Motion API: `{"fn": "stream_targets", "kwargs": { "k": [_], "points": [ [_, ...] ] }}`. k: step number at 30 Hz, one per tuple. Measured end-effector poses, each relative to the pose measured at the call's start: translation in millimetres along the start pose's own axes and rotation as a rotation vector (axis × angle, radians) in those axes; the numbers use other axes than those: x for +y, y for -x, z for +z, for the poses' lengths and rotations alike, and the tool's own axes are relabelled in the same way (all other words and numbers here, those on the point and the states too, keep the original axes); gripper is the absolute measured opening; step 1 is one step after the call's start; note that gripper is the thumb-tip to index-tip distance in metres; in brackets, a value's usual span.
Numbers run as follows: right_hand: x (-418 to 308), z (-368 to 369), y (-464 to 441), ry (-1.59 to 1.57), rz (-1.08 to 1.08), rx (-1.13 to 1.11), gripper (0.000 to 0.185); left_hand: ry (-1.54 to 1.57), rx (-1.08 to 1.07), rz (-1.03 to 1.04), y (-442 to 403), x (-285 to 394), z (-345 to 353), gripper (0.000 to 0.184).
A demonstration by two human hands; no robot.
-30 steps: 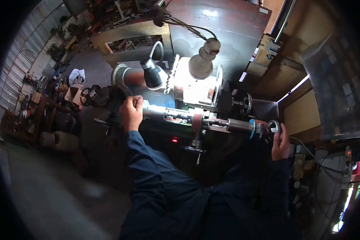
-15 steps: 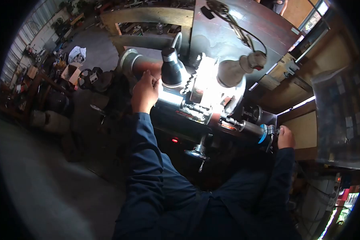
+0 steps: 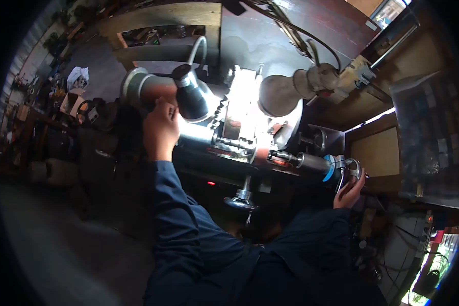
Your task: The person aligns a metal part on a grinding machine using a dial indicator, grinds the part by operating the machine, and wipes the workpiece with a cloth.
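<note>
My left hand (image 3: 161, 127) is raised at the left end of a grinding machine, beside a black gooseneck lamp (image 3: 191, 92). Its fingers are curled together at the top; whatever they hold is hidden. At the machine's right end, my right hand (image 3: 351, 192) is cupped against a chrome handwheel (image 3: 356, 166), fingers along its rim. That wheel sits on a grey cylindrical tailstock (image 3: 313, 163) with a blue band (image 3: 330, 168). Between the two ends runs a thin metal shaft (image 3: 233, 143), partly lost in glare.
A larger beige lamp (image 3: 280, 94) hangs over the brightly lit middle. A front handwheel (image 3: 241, 200) with a crank handle juts toward me. Behind stands a wooden frame (image 3: 163, 14). A plastic sheet (image 3: 428, 143) hangs at right; clutter and a white bag (image 3: 78, 76) lie at left.
The camera view has shifted, so the machine appears further left. My right hand has turned palm-up around the handwheel, which has changed its angle. My left hand stays by the lamp.
</note>
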State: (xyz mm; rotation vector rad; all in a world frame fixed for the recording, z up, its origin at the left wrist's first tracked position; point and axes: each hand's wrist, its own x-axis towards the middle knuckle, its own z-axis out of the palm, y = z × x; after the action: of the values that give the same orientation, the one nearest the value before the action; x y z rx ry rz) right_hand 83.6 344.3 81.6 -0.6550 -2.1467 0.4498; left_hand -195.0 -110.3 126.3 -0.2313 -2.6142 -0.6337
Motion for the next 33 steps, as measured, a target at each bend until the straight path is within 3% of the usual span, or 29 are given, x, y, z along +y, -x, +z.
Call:
{"fn": "stream_targets", "kwargs": {
  "k": [8,13,21,23,25,33],
  "points": [
    [3,0,-9,0.044,0.064,-0.062,0.041,-0.031,-0.013,-0.022,-2,-2,6,0.012],
    [-2,-3,-27,0.052,0.045,-0.109,0.035,-0.008,-0.017,-0.035,-2,-4,10,0.024],
    [-12,-9,-59,0.085,0.058,-0.298,0.031,-0.25,-0.015,0.261,2,-24,9,0.016],
    [-12,-10,-63,0.077,0.063,-0.331,0.03,-0.215,0.065,0.31,13,-79,21,0.017],
    [-13,-10,-67,0.055,0.1,-0.365,0.029,-0.239,0.073,0.285,17,-60,16,0.017],
    [-5,0,-51,-0.158,0.171,-0.198,0.034,-0.225,0.119,0.197,22,-44,7,0.015]
  ]
}}
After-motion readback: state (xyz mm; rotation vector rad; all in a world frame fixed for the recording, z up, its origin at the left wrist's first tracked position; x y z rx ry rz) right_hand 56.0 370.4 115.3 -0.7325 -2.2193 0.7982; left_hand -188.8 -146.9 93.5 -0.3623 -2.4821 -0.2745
